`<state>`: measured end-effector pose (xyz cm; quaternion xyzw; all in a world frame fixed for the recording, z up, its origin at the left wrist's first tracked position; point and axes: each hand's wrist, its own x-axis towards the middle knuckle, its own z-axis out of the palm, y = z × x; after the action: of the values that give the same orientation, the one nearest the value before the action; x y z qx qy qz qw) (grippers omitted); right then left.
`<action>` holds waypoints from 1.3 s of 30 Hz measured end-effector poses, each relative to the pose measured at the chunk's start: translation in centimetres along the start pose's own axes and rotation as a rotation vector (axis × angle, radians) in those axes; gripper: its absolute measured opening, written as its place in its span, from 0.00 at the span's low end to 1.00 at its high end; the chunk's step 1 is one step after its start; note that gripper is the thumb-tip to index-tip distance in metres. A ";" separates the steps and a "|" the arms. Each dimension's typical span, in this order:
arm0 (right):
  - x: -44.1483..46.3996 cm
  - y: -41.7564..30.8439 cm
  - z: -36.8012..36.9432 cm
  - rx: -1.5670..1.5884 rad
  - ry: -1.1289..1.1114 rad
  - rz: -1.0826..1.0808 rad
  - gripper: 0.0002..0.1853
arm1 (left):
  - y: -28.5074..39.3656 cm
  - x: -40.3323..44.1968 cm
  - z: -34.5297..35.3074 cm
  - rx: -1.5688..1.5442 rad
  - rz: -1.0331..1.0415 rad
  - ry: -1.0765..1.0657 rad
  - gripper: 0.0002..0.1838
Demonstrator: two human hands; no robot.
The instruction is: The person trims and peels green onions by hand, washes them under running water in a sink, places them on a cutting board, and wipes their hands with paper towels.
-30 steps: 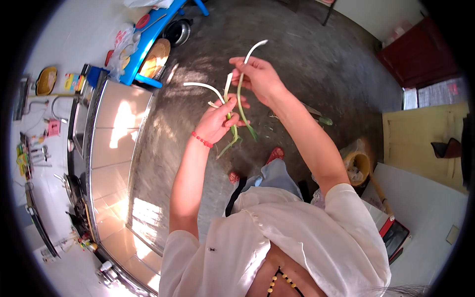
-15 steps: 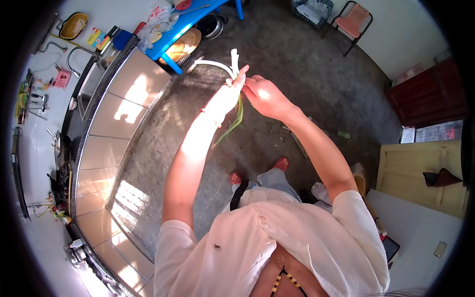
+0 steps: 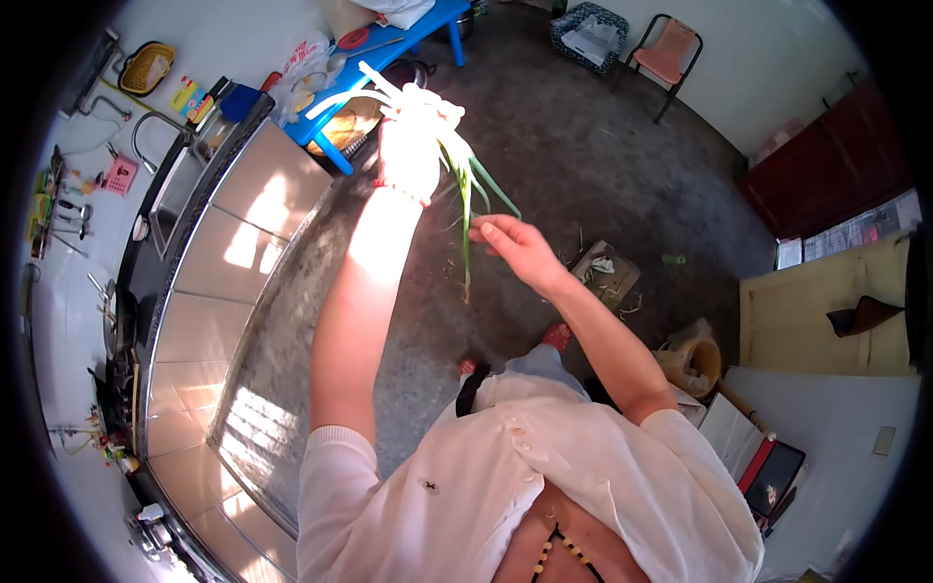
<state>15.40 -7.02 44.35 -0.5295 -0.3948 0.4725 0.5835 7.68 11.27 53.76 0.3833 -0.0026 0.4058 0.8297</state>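
In bright sunlight, my left hand point(image 3: 413, 141) is closed round a bunch of green onions point(image 3: 462, 167). Their white ends point up and left, while the green leaves hang down to the right. Glare washes out the fingers of that hand. My right hand point(image 3: 515, 248) is lower and to the right, its thumb and forefinger pinched together near the tip of one green leaf. Whether the leaf lies between those fingers is too small to tell.
A blue bench point(image 3: 374, 58) with bags stands at the upper left, beside the tiled counter point(image 3: 219, 282) and sink. On the floor are a cardboard piece point(image 3: 607, 277) with scraps and a yellow bucket point(image 3: 705, 361). A pink chair point(image 3: 669, 53) stands at the back.
My left hand has moved up and left with the green onions into brighter light. My right hand has come away from it, down to the leaf tips. The view has shifted slightly.
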 end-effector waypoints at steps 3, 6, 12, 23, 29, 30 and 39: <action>-1.6 -0.6 2.7 0.222 -0.122 -0.002 0.17 | 1.3 0.0 0.4 0.000 0.031 -0.026 0.04; -2.7 -0.7 3.7 0.184 -0.183 -0.044 0.16 | 2.2 -0.2 0.6 0.072 0.006 -0.021 0.05; -5.3 -1.3 3.5 0.131 -0.127 -0.013 0.09 | 3.3 -1.3 0.8 0.059 -0.053 0.056 0.12; -7.0 0.0 -5.4 -0.307 0.386 -0.005 0.16 | 3.1 -0.6 1.2 -0.051 -0.115 -0.081 0.12; -2.5 4.0 -5.8 -0.293 0.130 -0.074 0.18 | 2.7 1.4 2.0 -0.090 -0.160 -0.152 0.13; -1.6 4.9 -5.6 -0.206 0.018 -0.032 0.18 | 2.6 1.6 2.4 -0.058 -0.162 -0.040 0.14; -0.7 7.2 -3.9 0.498 -0.298 0.405 0.33 | 3.6 3.4 6.2 0.041 -0.146 0.188 0.15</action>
<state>17.98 -8.73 36.79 -0.3636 -0.2354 0.7326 0.5250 9.45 10.93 61.53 0.3599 0.1112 0.3785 0.8455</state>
